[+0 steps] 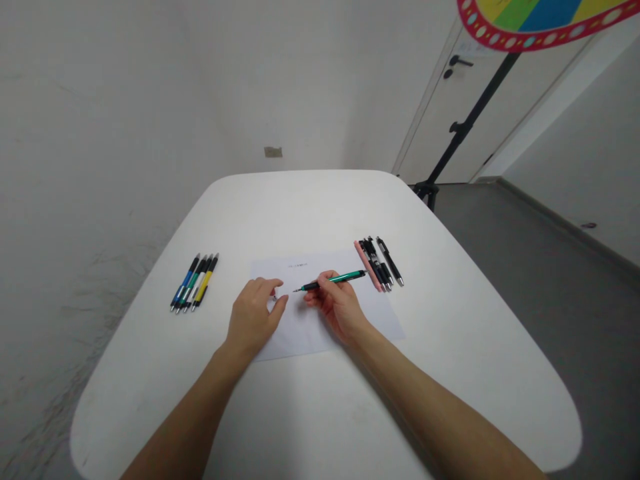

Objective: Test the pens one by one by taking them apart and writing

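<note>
My right hand (336, 305) grips a green and black pen (345, 277) between thumb and fingers. Its thin silver tip points left, above a white sheet of paper (310, 333). To the left is my left hand (254, 312), resting at the sheet's left part with curved fingers, thumb and index apart. A small reddish and dark spot shows beside its fingers, too small to make out. Between the two hands there is a narrow gap. A short line of dark marks runs along the upper part of the sheet.
On the left of the white table (300, 207) lie several pens with coloured barrels, a yellow pen (206, 283) among them. Several black pens (390, 261) and a pink pen (368, 265) lie at right. Beyond the table stands a colourful wheel (545, 27) on a black pole (470, 120).
</note>
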Tool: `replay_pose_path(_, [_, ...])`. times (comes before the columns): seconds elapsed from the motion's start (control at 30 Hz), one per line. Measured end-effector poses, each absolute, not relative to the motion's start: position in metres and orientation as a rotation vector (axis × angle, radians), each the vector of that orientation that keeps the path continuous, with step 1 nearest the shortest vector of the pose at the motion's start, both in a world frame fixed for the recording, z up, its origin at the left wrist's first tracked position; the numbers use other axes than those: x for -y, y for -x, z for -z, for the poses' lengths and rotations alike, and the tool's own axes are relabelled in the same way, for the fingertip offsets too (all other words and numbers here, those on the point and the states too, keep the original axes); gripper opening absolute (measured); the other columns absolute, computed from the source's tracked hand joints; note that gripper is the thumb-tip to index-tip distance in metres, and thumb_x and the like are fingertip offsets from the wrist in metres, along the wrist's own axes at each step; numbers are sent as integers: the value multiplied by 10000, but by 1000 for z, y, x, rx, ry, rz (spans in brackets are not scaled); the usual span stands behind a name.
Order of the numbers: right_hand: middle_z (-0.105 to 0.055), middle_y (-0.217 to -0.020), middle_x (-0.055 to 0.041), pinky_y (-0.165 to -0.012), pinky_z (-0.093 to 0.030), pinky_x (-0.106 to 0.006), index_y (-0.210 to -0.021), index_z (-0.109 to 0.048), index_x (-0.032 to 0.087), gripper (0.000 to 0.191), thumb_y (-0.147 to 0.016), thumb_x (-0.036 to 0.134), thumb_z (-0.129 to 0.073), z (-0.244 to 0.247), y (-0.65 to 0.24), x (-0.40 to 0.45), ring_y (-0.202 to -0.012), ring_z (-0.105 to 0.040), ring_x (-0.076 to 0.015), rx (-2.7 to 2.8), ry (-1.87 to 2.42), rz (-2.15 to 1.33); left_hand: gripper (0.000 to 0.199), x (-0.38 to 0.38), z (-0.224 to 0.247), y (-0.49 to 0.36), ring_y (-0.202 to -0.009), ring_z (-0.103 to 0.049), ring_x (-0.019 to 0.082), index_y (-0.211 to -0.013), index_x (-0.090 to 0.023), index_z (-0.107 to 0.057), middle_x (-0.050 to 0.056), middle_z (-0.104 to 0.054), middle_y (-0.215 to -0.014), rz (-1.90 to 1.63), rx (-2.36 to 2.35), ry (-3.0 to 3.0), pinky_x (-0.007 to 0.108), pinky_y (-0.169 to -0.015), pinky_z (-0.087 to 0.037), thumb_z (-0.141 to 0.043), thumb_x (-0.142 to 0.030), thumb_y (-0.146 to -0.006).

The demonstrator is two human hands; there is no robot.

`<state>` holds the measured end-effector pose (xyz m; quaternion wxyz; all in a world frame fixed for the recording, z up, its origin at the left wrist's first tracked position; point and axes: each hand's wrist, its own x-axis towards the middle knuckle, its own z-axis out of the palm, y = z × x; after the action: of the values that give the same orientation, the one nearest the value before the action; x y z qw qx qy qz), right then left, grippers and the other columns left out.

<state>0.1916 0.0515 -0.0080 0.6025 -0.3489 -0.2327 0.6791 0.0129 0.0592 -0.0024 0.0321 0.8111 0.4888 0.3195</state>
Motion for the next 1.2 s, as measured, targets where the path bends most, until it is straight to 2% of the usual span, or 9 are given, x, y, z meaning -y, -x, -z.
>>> replay_pose_path(0.2, [-690,-627,14,-606,-547,-248,-778,-551,206,364,-669,409,-832,8,-188,-49,-581,-659,-131,590,797,-1607,73,-54,-8,-18,-774,-605,180,-891,-174,-636,45,-682,-808,-1253,-1218,-2569,307,-718,-484,-594,-231,-903])
replay_pose_path(0.33, [-686,-634,19,-627,-539,-263,-780,-577,205,332,-666,390,-828,8,-185,-48,-576,-651,-127,639,767,-1633,88,-55,-5,-19,-728,-588,171,-837,-178,-643,34,-680,-759,-1278,-1160,-2606,308,-688,-474,-588,-188,-905])
replay_pose_path(0.53, [-691,-669,41,-679,-524,-272,-798,-599,216,337,-579,211,-856,9,-183,-45,-632,-659,-126,696,774,-1657,88,-55,-5,-19,-717,-581,165,-821,-179,-641,29,-668,-736,-1296,-1138,-2598,302,-672,-473,-597,-166,-897])
replay_pose_path(0.7, [-724,-708,27,-735,-538,-284,-796,-577,218,324,-613,242,-844,5,-186,-46,-672,-679,-128,653,739,-1667,93,-54,-8,-19,-721,-591,162,-813,-179,-642,28,-678,-746,-1322,-1161,-2547,300,-679,-477,-602,-186,-898])
replay_pose_path(1.2, [-738,-732,-2,-662,-550,-245,-793,-545,212,376,-589,258,-857,1,-192,-51,-653,-689,-131,536,750,-1595,86,-55,-10,-15,-726,-593,164,-797,-178,-628,25,-673,-740,-1363,-1295,-2519,301,-687,-468,-605,-166,-879])
